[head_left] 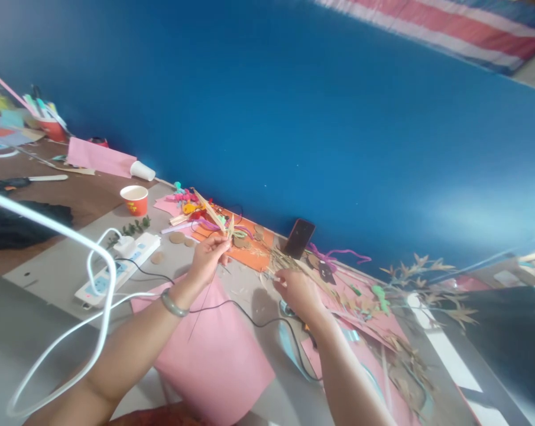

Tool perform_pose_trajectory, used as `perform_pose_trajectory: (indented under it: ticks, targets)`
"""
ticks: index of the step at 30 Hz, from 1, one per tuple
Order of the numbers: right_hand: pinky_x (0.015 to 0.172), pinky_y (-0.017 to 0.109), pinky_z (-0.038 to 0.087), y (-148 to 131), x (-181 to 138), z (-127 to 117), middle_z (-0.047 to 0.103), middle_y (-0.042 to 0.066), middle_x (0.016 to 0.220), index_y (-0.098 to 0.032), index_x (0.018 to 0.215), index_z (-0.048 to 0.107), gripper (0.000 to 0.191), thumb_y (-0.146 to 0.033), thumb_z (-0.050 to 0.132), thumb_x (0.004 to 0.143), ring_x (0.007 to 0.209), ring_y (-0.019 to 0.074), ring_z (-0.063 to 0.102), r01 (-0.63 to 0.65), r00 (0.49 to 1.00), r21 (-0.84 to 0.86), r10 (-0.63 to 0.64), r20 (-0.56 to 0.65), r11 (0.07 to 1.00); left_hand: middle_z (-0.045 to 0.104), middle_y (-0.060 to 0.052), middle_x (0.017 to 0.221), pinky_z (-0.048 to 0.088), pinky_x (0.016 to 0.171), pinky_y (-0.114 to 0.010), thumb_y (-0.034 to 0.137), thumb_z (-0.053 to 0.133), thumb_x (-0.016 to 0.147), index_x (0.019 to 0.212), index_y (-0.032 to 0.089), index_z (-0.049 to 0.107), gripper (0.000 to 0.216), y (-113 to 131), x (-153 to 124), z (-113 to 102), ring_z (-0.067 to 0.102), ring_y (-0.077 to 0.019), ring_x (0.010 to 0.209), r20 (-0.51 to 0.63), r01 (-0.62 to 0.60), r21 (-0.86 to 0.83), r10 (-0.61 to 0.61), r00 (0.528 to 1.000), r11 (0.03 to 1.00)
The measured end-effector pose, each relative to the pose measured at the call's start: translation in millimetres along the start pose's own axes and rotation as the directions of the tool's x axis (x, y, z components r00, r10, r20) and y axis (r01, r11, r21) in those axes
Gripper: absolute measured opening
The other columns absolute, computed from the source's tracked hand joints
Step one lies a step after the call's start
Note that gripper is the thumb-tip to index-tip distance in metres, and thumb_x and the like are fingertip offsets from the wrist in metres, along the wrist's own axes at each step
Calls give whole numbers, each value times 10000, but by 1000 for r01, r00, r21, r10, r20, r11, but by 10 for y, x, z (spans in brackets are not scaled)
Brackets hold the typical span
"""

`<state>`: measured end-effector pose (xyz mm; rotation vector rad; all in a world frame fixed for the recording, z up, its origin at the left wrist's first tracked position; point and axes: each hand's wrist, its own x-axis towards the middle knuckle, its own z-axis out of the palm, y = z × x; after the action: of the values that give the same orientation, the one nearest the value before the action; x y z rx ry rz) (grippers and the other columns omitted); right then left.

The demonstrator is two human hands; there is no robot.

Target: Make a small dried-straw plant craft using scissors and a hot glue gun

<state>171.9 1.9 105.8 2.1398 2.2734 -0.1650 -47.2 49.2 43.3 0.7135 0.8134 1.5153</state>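
My left hand (208, 255) is pinched closed on one end of a thin dried straw stem (214, 214) that points up and to the left. A grey bangle (173, 303) sits on that wrist. My right hand (296, 290) is closed on the other, bushy end of the dried straw (279, 258), close to an orange paper sheet (249, 251). Both hands hover over a pink paper sheet (218, 355) on the grey table (41, 260). What exactly the right fingers pinch is partly hidden.
A blue wall (294, 118) backs the table. A white power strip (120, 266), a white cable loop (63, 331), a red paper cup (135, 200), a dark phone (300, 238) leaning on the wall, coloured pipe cleaners (187, 204) and dried leaves (427, 278) lie around.
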Motion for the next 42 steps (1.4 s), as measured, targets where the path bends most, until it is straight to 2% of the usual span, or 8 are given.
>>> perform_pose_trajectory:
  ticks: [5, 10, 16, 20, 26, 30, 36, 42]
  targets:
    - [664, 236, 379, -39, -205, 463, 709, 33, 890, -214, 915, 706, 190, -190, 580, 775, 769, 163, 629, 79, 984, 133, -99, 148, 988, 641, 25, 601, 492, 467, -237, 360, 773, 633, 778, 137, 617, 308, 10, 2, -9, 448, -33, 336, 8, 21, -3, -21, 1000, 1000]
    - [652, 233, 366, -156, -299, 713, 674, 47, 921, -203, 934, 690, 193, -242, 526, 840, 752, 153, 614, 130, 985, 107, -141, 97, 986, 628, 32, 606, 462, 450, -220, 333, 764, 637, 793, 143, 609, 290, 41, 64, -62, 426, -24, 336, -25, -20, -25, 20, 1000, 999]
    - [676, 260, 376, 13, -168, 654, 666, 77, 996, -193, 1027, 664, 231, -229, 513, 856, 844, 188, 629, 28, 999, -1, -28, 31, 1000, 607, 38, 591, 426, 437, -196, 298, 756, 636, 770, 141, 599, 259, 150, 202, -183, 389, -9, 339, -88, -55, -55, 50, 995, 997]
    - [654, 261, 367, 140, -58, 596, 681, 76, 955, -186, 973, 680, 207, -244, 533, 838, 855, 203, 633, -53, 997, -9, 53, 52, 999, 616, 32, 611, 428, 444, -198, 294, 757, 635, 790, 144, 601, 266, 153, 268, -246, 392, -9, 348, -106, -48, -54, 42, 993, 997]
    - [620, 263, 346, 59, 81, 616, 685, 87, 877, -183, 821, 696, 175, -237, 530, 835, 796, 207, 634, -59, 996, -28, 60, 65, 998, 617, 27, 590, 432, 426, -209, 310, 767, 618, 781, 136, 612, 285, 27, 226, -189, 399, -19, 330, -68, 9, -13, -10, 998, 1000]
    - [643, 257, 357, 51, 113, 588, 694, 78, 927, -193, 920, 693, 177, -220, 545, 826, 835, 201, 633, -73, 996, 11, 73, 44, 997, 629, 21, 595, 432, 412, -213, 340, 762, 628, 771, 135, 615, 290, -65, 187, -150, 404, -23, 321, -27, 29, 39, -28, 999, 999]
    - [683, 242, 382, -102, -87, 608, 696, 50, 898, -194, 911, 694, 172, -232, 561, 809, 799, 175, 623, 65, 991, 158, -82, 108, 985, 631, 15, 586, 436, 405, -214, 335, 762, 620, 746, 131, 619, 279, -94, 173, -143, 411, -28, 321, -13, 70, 61, -69, 998, 996]
    - [641, 238, 360, -414, -368, 753, 656, 61, 959, -217, 961, 674, 208, -296, 495, 891, 795, 173, 632, 176, 965, 129, -197, 171, 976, 624, 18, 585, 429, 403, -209, 327, 771, 602, 733, 133, 613, 282, -97, 168, -141, 408, -25, 326, -34, 67, 63, -65, 997, 996]
